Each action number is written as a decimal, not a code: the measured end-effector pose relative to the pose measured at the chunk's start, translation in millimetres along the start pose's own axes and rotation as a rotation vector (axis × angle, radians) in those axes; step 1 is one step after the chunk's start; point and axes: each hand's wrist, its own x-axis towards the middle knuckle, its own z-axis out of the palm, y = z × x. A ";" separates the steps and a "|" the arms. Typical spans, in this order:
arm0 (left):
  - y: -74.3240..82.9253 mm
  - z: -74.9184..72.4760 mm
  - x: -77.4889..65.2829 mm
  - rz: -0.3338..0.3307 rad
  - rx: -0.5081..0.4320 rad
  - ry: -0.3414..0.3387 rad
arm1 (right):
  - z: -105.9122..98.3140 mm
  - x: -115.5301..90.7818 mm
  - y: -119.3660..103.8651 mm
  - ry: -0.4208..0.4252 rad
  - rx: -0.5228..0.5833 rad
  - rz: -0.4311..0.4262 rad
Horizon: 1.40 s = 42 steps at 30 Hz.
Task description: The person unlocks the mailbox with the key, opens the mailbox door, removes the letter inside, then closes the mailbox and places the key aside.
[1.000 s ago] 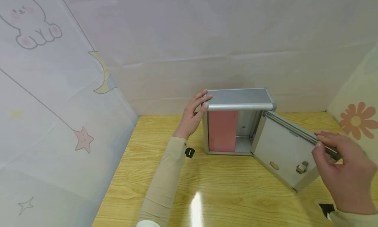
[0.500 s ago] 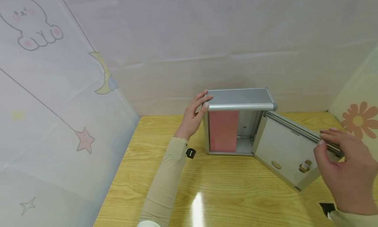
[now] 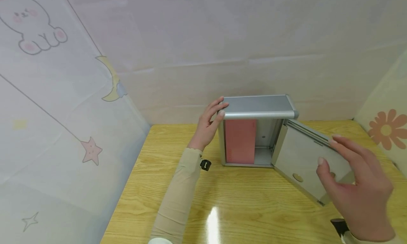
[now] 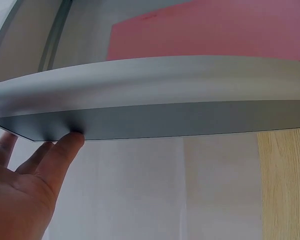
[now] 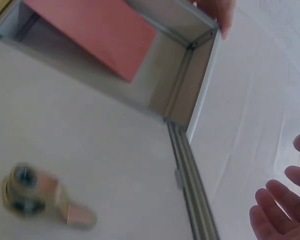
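A grey metal box (image 3: 259, 103) with silver edges stands on the table, its hinged door (image 3: 303, 150) swung out to the right. Inside, a flat pink card or envelope (image 3: 240, 141) leans upright at the left. My left hand (image 3: 205, 129) rests on the box's top left corner, its fingertips touching the panel in the left wrist view. Off the door's free end, my right hand (image 3: 360, 180) has its fingers spread and holds nothing; it partly hides the door in the head view. The right wrist view shows a brass-coloured lock (image 5: 27, 187) on the door's inner face.
The wooden table (image 3: 241, 201) extends in front of the box. A pale fabric backdrop (image 3: 203, 60) hangs behind it, with printed drapes at both sides. An oval metal plate (image 3: 298, 177) sits low on the door.
My right hand has let go of the door's upper edge and moved left, its thumb and fingers now apart. The left hand stays on the box, and the door keeps its angle.
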 end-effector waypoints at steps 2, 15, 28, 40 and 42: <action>-0.1 0.0 0.0 0.001 0.001 0.003 | 7.0 -1.5 -5.7 -0.001 0.055 -0.025; 0.3 0.3 0.0 0.003 0.009 0.009 | 52.0 -38.5 11.3 -0.475 0.125 0.106; -1.3 0.6 0.5 0.000 0.006 0.009 | 96.3 -51.9 34.7 -0.697 0.095 0.295; 0.8 0.2 0.1 0.002 -0.003 0.007 | 141.2 -70.6 55.0 -0.818 0.083 0.388; 0.9 0.2 -0.1 0.002 -0.001 0.008 | 145.1 -72.5 55.7 -0.841 0.083 0.405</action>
